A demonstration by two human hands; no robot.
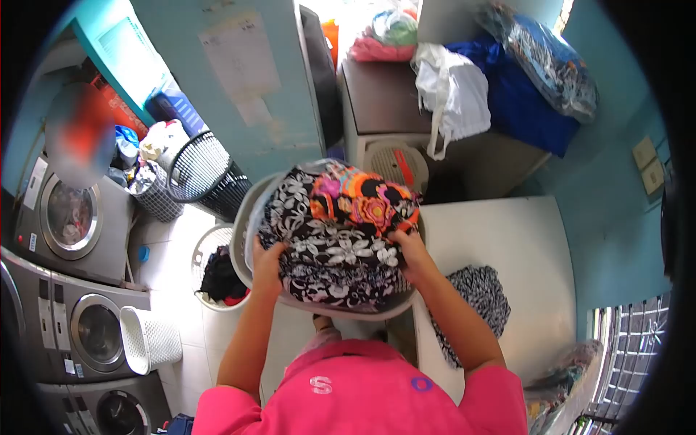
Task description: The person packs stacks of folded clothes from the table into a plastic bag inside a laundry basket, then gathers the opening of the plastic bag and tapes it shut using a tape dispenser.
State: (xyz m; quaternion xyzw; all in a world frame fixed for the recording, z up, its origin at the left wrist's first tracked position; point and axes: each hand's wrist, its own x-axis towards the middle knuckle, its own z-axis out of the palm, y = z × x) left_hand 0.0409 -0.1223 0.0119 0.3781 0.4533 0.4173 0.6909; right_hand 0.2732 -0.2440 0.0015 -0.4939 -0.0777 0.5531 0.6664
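A pile of patterned clothes (341, 243), black with white flowers and an orange and pink part, fills a pale grey basket (362, 315) in front of me. On the left side of the pile, my left hand (268, 259) grips the cloth near the basket's rim. My right hand (412, 254) holds the pile's right side, its fingers curled over the fabric. Under my right forearm, a black and white patterned cloth (478, 301) lies on the white table (518, 243).
Washing machines (98, 333) line the left side. A white basket (151, 339), a round basket with dark clothes (223, 275) and a black mesh basket (206, 170) stand on the floor. White cloth (451, 90) and blue bags (536, 109) lie on a brown-topped cabinet (377, 94).
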